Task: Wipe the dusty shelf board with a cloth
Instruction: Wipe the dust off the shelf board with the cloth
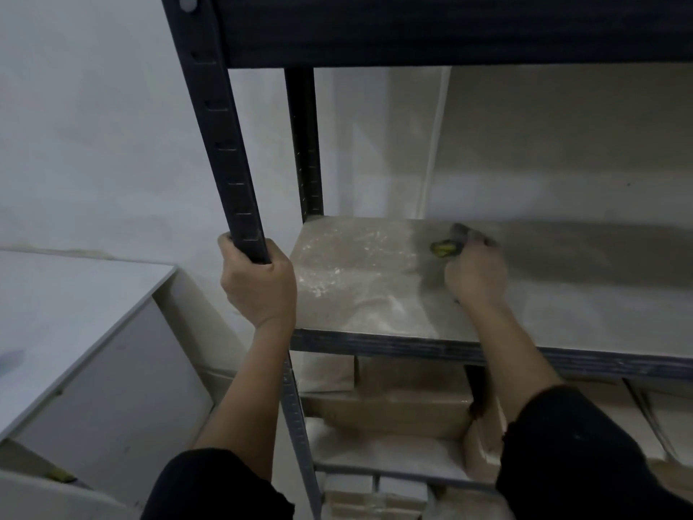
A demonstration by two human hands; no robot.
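Observation:
The grey shelf board point(360, 279) lies in front of me, with pale dust smears on its left half. My right hand point(474, 273) rests on the board near its middle and grips a bunched cloth point(448, 246), grey with a yellow-green patch, blurred by motion. My left hand point(258, 283) grips the dark front upright post point(221, 144) of the rack at the shelf's left front corner. The board's right part looks darker and smoother.
A dark upper shelf point(450, 28) hangs overhead. A second post point(305, 144) stands at the back left. Cardboard boxes point(390, 407) fill the shelf below. A white cabinet point(75, 332) stands to the left. White walls close in behind.

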